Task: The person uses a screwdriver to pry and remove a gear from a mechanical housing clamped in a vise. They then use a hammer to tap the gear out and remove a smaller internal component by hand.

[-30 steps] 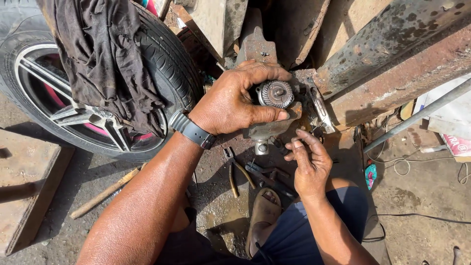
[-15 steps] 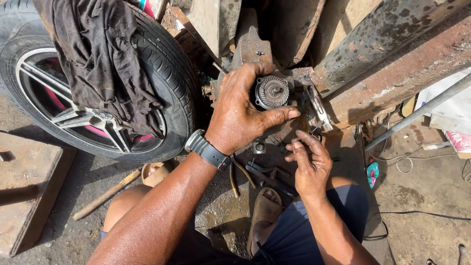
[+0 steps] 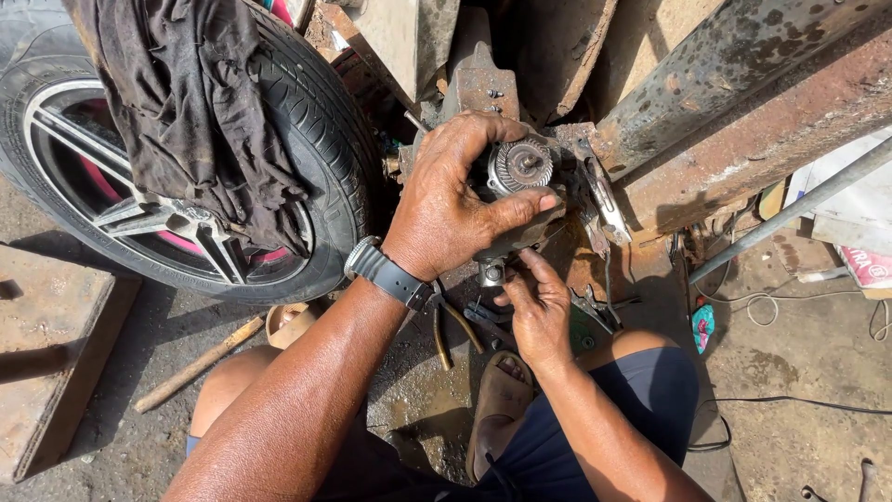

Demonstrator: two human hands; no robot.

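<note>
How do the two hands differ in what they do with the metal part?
The left hand wraps around the metal part from above; the right hand only touches its lower end with its fingertips. The left wrist bears a dark watch; the right wrist is bare. Both hands are bare and on the same part.

Metal part: dull silver-grey ribbed disc face, dark greasy body beneath. Wristwatch: black band. Tyre: black, ribbed tread; wheel rim silver spokes with pink-red showing behind. Rag: faded dark grey-brown. Steel beam: rust-brown, mottled with pale patches. Shorts: dark navy. Sandal: tan-brown. Pliers: yellowish handles. Ground: grey-brown, stained. Wood block: reddish brown.
</note>
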